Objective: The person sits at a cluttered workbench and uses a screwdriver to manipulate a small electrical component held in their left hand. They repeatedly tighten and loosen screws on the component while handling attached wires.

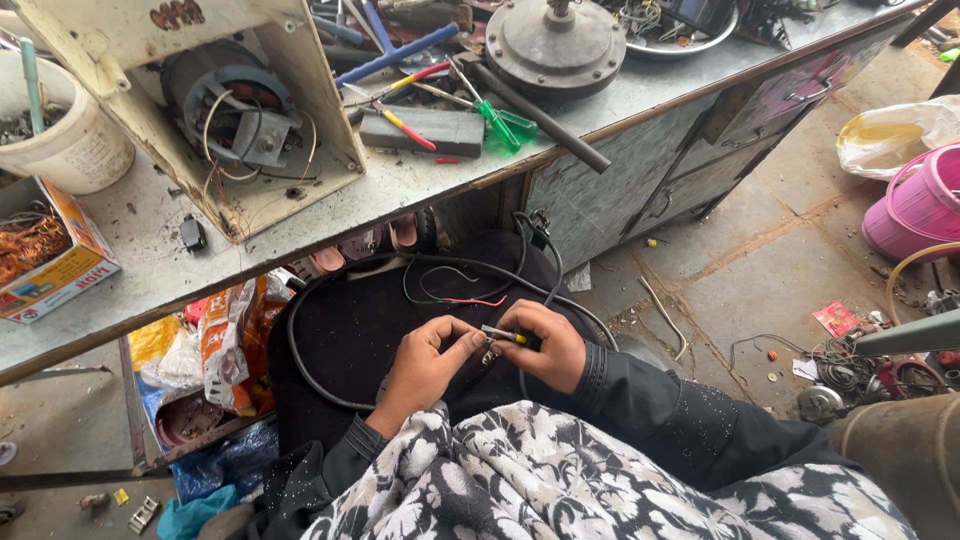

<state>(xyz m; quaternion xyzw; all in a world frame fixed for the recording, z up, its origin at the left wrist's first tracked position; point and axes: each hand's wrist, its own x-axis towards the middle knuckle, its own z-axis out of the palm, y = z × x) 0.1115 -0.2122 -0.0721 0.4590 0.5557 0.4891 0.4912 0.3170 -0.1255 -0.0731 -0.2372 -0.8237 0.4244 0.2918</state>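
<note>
Both hands work close together over the lap, above black cloth. The left hand (pixel 425 362) has its fingers curled inward, the fingertips pinching a small metal fitting (pixel 489 354) at the end of the wiring; what kind of part it is cannot be told at this size. The right hand (pixel 548 345) is clenched around a slim screwdriver (pixel 503 334) with a yellow grip and a thin steel shaft, its tip pointing left toward the fitting and the left fingertips. A thick black rubber-sheathed cable (pixel 300 350) loops in a wide curve across the lap to the hands, with thinner red and green wires (pixel 450 297) lying just above them. The lower frame is filled by a soft patterned fabric (pixel 560 470), white with black flowers. Above the lap runs a worn grey workbench (pixel 150 250), dusty and scratched. On it stands an open cream metal housing (pixel 240 110) showing a round motor with copper winding leads, a round white plastic tub (pixel 70 140), a cardboard box (pixel 45 255) of tangled copper wire, a dark rectangular block (pixel 425 128), a green-handled screwdriver (pixel 497 118) and a disc-shaped grey metal casting (pixel 555 42).
</note>
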